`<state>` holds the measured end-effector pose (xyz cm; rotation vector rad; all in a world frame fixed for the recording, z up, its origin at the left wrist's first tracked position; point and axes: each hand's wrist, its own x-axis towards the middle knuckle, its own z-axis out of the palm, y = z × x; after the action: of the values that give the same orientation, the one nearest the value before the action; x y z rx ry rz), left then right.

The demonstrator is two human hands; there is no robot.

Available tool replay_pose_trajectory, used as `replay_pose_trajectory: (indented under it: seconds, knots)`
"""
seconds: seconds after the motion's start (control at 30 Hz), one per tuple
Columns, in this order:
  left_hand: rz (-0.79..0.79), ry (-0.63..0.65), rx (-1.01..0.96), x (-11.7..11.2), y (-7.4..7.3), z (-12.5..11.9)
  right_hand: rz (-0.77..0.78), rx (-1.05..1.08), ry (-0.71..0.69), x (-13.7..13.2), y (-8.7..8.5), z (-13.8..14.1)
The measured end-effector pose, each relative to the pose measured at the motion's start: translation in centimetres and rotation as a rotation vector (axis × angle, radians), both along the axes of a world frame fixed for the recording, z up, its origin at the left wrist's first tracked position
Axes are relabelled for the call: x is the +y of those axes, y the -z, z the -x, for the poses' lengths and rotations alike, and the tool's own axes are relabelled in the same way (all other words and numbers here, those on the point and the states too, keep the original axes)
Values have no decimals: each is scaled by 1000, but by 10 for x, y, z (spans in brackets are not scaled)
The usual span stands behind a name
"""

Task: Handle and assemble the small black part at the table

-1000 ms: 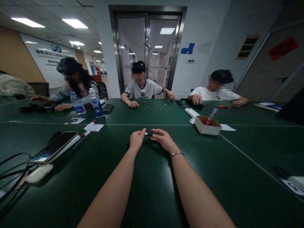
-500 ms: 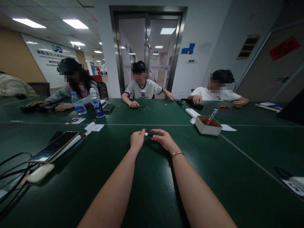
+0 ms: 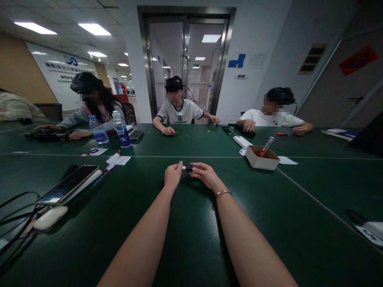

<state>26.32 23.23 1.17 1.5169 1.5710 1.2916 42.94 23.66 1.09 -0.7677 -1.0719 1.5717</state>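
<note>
Both my hands meet over the middle of the dark green table point(image 3: 185, 235). My left hand point(image 3: 172, 175) is curled, its fingertips pinching one end of a small dark object point(image 3: 187, 168) with a pale metallic tip. My right hand point(image 3: 205, 175) grips the other end of the same small object with closed fingers; a thin bracelet sits on that wrist. The object is held just above the tabletop and is too small to name.
A phone point(image 3: 67, 185) on a white power bank, a white mouse point(image 3: 50, 217) and cables lie at left. Two water bottles point(image 3: 121, 129) and paper slips stand beyond. A cardboard box point(image 3: 261, 157) with a pen sits right. Three people sit across the table.
Almost nothing has changed. Both hands stay on the small object in the same spot, with only a slight shift of the fingers.
</note>
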Motion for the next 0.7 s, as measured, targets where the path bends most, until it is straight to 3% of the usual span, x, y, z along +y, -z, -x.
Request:
replay_pose_trajectory:
  seconds: [0.53, 0.7]
  knots:
    - [-65, 62, -82, 1, 2, -2, 48, -12, 36, 5, 4, 1]
    - [-64, 107, -194, 2, 2, -4, 51, 6, 71, 4, 3, 2]
